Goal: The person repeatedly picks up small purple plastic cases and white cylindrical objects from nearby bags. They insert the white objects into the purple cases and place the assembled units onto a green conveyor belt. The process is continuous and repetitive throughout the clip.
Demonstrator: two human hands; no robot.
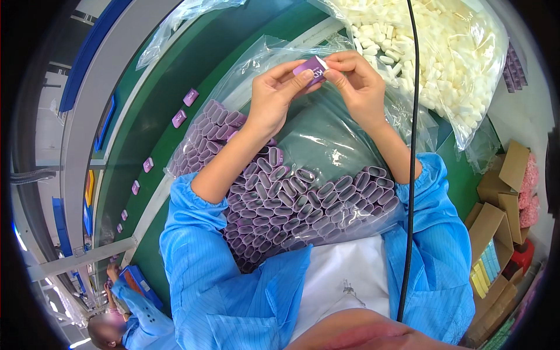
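My left hand (271,96) pinches a small purple oval sleeve (309,69) with white lettering, held above the table. At the sleeve's right end, the fingertips of my right hand (363,87) close on a small white piece (322,62); how deep it sits in the sleeve is hidden by the fingers. Below my forearms, a clear plastic bag (335,154) lies spread out with many hollow purple sleeves (280,204) in it, most with their open ends up. Beyond my right hand is a large clear bag full of cream-white pieces (420,64).
Several purple pieces (179,118) lie spaced along a green conveyor belt (157,137) on the left. A black cable (415,116) hangs down near my right arm. Open cardboard boxes (490,239) stand at the right. Another person in a blue sleeve (137,306) is at the lower left.
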